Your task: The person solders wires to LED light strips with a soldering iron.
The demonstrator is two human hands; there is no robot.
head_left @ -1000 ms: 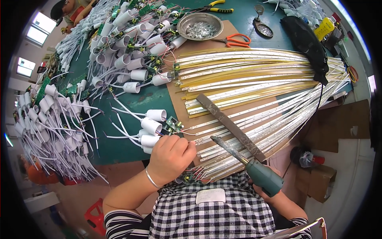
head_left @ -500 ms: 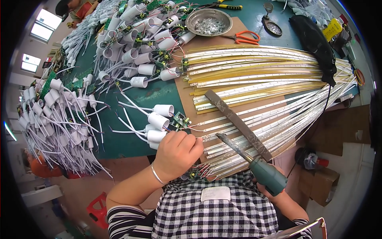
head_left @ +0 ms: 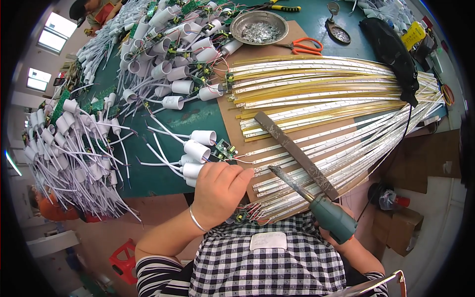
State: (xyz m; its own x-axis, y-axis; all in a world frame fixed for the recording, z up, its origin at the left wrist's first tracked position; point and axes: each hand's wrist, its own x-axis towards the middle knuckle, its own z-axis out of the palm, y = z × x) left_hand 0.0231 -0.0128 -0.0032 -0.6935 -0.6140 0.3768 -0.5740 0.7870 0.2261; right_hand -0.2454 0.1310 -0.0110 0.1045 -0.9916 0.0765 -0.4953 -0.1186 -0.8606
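Observation:
My left hand [head_left: 221, 189] is closed in a pinch beside the near LED strips [head_left: 292, 171], its thumb and forefinger at their left ends. What lies between the fingers is hidden. White lamp caps with cables [head_left: 196, 150] and a small green circuit board [head_left: 225, 148] rest just beyond it. My right hand [head_left: 345, 236], partly covered by the handle, grips a green-handled soldering iron [head_left: 332, 218]. Its dark tip points left over the strips, near my left fingertips. A flat brown bar [head_left: 297, 154] lies slantwise across the strips.
A metal bowl of solder bits [head_left: 260, 30], orange-handled scissors [head_left: 307, 46] and a small round stand [head_left: 339, 34] are at the back. Heaps of white caps with cables [head_left: 74, 153] cover the left. A black cloth bundle [head_left: 391, 54] weighs on the far strips. Another person [head_left: 94, 12] sits far left.
My left hand has shifted slightly, its fingers straightening a little toward the strip ends. The soldering iron has barely moved.

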